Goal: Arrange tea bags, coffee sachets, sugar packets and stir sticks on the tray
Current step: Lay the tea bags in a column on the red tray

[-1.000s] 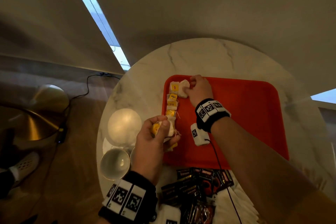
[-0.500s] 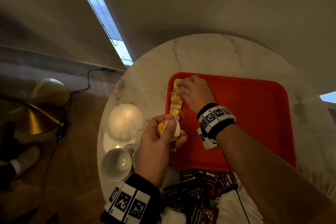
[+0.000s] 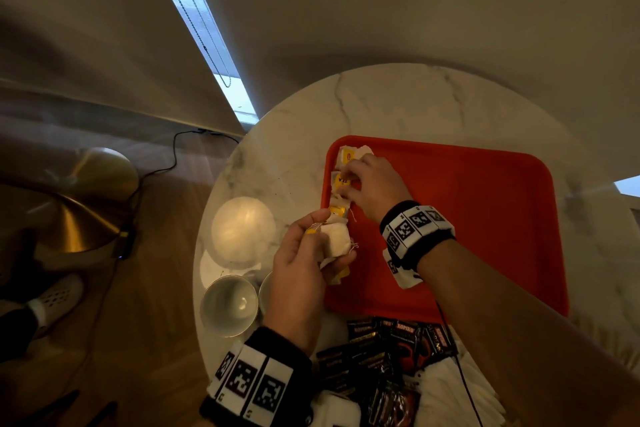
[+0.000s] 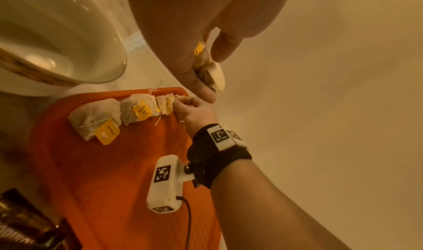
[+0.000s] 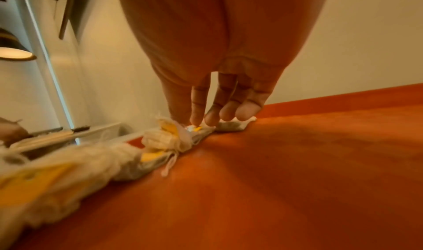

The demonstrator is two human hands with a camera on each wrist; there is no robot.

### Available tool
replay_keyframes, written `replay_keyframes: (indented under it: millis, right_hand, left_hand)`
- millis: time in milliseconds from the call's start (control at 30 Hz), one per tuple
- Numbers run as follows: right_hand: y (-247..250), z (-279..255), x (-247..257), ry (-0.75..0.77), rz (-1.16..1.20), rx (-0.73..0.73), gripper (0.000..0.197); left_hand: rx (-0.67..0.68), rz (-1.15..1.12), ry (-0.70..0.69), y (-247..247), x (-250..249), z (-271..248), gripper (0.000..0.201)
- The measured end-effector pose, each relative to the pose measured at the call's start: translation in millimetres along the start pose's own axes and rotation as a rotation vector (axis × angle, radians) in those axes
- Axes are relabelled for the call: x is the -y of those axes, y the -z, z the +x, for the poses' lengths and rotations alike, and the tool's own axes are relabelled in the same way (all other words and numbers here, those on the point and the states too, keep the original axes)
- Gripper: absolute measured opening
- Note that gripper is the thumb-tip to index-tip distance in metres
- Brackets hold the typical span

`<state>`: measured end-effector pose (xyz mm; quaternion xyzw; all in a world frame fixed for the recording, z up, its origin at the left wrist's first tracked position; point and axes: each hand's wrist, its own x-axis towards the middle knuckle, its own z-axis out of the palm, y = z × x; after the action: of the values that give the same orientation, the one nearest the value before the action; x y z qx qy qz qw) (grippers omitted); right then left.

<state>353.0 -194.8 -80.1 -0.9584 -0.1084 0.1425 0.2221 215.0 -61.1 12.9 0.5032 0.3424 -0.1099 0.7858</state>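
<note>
Coffee sachets (image 3: 388,347): dark and shiny, in a heap on the worktop (image 3: 391,104), just past the near edge of the tray (image 3: 485,218). None are on the tray yet.
White packets (image 3: 446,388): a pile beside the sachets, also off the near edge of the tray (they may be the sugar, I cannot tell).
Cups (image 3: 228,305): two white ones on the worktop, off the left edge of the tray, with a white round lid-like thing (image 3: 244,229) just beyond them.
Left hand (image 3: 304,274): over the left edge of the tray, near its middle, with fingers and thumb curled round a small bunch of tea bags (image 3: 334,243).
Row of tea bags (image 4: 128,112): lies on the tray along its left edge, bag touching bag. The long line runs from the near side to the far left corner. The yellow tags lie on top, pointing different ways.
Right hand (image 3: 374,191): at the far end of the row, fingertips (image 5: 196,120) bent down and pinching a bag on the tray.
How the bags will handle: I think they are very light, soft and squashy. They could tear, and the thin strings could tangle. Best to pinch the paper body gently, not the string.
Stir sticks: I cannot see any.
</note>
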Motion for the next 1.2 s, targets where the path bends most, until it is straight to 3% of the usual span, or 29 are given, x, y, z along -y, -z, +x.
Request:
replay_keyframes:
  millis: [100,267,367,433,533,667,867,1033,1200]
  right_hand:
    - [-2.2,1.6,1.9,-0.019,-0.027,0.023,0.031]
    - [23.5,-15.2,15.5,-0.01,0.095,-0.089,0.018]
    - [54.3,-51.4,36.7,0.0,0.38,-0.115,0.035]
    - [73.0,-77.5,49.5,-0.001,0.58,-0.01,0.04]
    - [85.2,-101.7,52.4,0.028,0.718,0.125,0.016]
    - [88.7,-108.0,45.3,-0.026,0.824,0.056,0.01]
    - [93.9,-112.1,38.7,0.044,0.689,0.022,0.008]
    - [93.4,-113.5,34.1,-0.027,0.641,0.022,0.032]
    - [85.0,-106.9,27.6,-0.068,0.726,0.023,0.011]
  left_hand:
    - [0.016,0.008,-0.012,-2.2,-0.1,-2.0,0.031]
    - [0.031,0.027,-0.076,-3.5,-0.4,-4.9,0.032]
    - [0.034,0.036,-0.097,-5.5,-3.4,-4.7,0.029]
    - [0.029,0.073,-0.134,-7.8,-4.1,-4.6,0.026]
    - [0.025,0.104,-0.166,-11.3,-4.3,-7.0,0.023]
    - [0.091,0.103,-0.107,-13.0,-3.9,-12.0,0.025]
    - [0.144,0.157,-0.103,-15.3,-5.4,-16.5,0.024]
    - [0.088,0.113,-0.1,-16.7,-5.0,-15.9,0.02]
    - [0.078,0.115,-0.076,-19.9,0.4,-12.0,0.015]
